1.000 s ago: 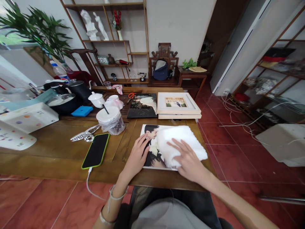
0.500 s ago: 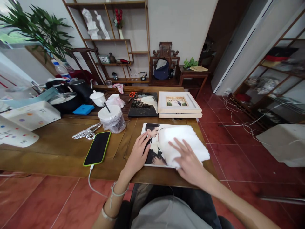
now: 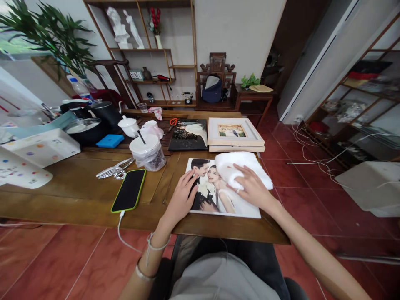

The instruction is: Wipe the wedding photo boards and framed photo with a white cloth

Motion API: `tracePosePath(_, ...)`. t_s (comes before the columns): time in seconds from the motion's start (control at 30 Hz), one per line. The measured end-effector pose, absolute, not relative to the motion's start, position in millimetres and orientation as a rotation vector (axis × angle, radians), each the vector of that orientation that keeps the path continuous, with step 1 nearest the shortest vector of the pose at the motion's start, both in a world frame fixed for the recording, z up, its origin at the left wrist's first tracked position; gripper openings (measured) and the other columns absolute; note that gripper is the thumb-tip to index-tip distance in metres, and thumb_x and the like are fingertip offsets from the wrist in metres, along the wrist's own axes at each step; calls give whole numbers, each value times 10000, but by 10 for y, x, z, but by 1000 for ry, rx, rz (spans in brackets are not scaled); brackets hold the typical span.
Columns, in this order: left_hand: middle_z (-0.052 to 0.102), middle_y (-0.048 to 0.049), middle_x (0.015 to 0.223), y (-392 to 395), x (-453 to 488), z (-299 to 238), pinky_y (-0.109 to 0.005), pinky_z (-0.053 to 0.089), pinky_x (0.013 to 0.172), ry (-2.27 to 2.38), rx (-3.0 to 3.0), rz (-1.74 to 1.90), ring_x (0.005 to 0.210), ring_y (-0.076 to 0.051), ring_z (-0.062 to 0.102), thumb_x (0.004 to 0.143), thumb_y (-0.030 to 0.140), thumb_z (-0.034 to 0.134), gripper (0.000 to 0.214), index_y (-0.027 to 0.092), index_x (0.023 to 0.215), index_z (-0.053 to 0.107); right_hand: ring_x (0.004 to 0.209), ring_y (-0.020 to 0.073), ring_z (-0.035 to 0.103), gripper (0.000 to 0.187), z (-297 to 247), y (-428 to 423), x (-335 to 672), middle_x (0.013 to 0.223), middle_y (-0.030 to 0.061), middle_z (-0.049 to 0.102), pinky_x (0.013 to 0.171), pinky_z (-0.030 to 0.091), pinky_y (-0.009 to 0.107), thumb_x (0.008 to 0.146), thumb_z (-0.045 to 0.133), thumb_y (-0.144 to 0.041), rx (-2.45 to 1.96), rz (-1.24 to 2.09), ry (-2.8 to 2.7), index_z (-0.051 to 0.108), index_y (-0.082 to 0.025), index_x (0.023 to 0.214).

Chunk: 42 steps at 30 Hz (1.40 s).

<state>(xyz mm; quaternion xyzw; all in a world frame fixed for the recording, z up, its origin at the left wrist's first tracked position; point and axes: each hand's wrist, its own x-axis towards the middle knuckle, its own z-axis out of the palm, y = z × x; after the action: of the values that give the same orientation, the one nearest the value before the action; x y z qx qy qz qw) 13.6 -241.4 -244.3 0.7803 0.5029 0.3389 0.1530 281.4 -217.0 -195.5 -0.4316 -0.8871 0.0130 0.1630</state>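
A large photo print [image 3: 218, 196] of a couple lies flat on the wooden table [image 3: 78, 187] in front of me. My left hand [image 3: 181, 198] rests on its left edge, fingers stretched out, pinning it down. My right hand [image 3: 251, 187] presses a white cloth [image 3: 240, 168] onto the upper right part of the print, fingers curled on the cloth. Both faces in the picture show.
A phone in a green case [image 3: 129, 189] with a cable lies left of the print, beside metal clips [image 3: 114, 171] and a lidded cup in a bag [image 3: 146, 152]. Behind the print lie a dark photo [image 3: 189, 135] and white frames [image 3: 234, 134]. Pots and boxes crowd the left.
My right hand has pushed the cloth up and to the far right of the print, uncovering the second face. My left hand has stayed on the left edge.
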Motion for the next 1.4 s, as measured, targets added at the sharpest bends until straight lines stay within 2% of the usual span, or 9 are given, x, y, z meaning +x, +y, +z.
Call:
tracePosePath(0.17,369,-86,1479,-2407,129,-2466,-439,262,1145,1444,2248,974,1385,-199,269,966,265,364,422,205,1381,402,1344,316,341,194,-1962,-2042,2852,1313,183,548,1077,293,557,879,516,-251,-1302,-10,-2516,676,-143,860)
tracePosePath(0.33,368,-86,1479,-2410,129,-2458,-452,256,1147,1443,2259,965,1386,-201,265,967,255,361,418,207,1380,401,1361,371,279,157,-1920,-2509,2689,1432,147,425,1093,238,579,728,636,-150,-1271,62,-2628,715,-167,863)
tracePosePath(0.53,355,-91,1486,-2423,135,-2425,-460,260,1142,1441,2246,950,1388,-208,265,965,253,359,429,212,1392,386,1384,380,207,156,-1884,-3146,2512,1500,110,313,1091,189,600,685,681,-216,-1028,268,-2758,728,-213,834)
tracePosePath(0.73,365,-100,1480,-2403,138,-2445,-454,258,1144,1450,2258,950,1384,-206,266,966,254,356,424,188,1383,401,1362,317,302,146,-1950,-2872,2561,1450,56,416,1068,272,539,672,632,-161,-1064,212,-2646,704,-225,782)
tracePosePath(0.83,371,-100,1477,-2386,141,-2461,-451,262,1143,1462,2256,959,1382,-210,271,966,258,358,424,184,1381,407,1316,311,385,64,-1947,-2571,2647,1403,94,476,1042,330,503,737,618,-200,-1126,94,-2600,682,-201,736)
tracePosePath(1.03,376,-94,1478,-2374,143,-2461,-455,271,1139,1459,2253,970,1379,-213,285,961,277,373,437,200,1391,400,1240,337,476,318,-1959,-2080,2829,1276,225,563,971,412,489,887,510,-397,-1334,-85,-2470,684,-143,804)
tracePosePath(1.2,371,-93,1481,-2381,144,-2456,-454,269,1139,1455,2247,974,1381,-211,284,961,272,373,437,206,1393,396,1309,333,392,219,-2000,-2105,2795,1258,208,584,1048,333,515,861,524,-276,-1341,-85,-2472,686,-130,845)
tracePosePath(1.3,377,-98,1476,-2382,147,-2459,-449,263,1143,1465,2252,973,1380,-207,280,962,269,372,432,192,1386,405,1347,317,333,126,-1982,-2354,2690,1348,150,526,1096,272,506,775,568,-183,-1278,-22,-2540,689,-157,798)
tracePosePath(1.4,381,-104,1471,-2382,152,-2456,-453,264,1142,1470,2257,966,1379,-208,278,964,262,362,425,181,1379,412,1377,323,265,161,-1959,-2684,2582,1428,110,439,1116,204,535,686,587,-132,-1162,111,-2621,701,-182,788)
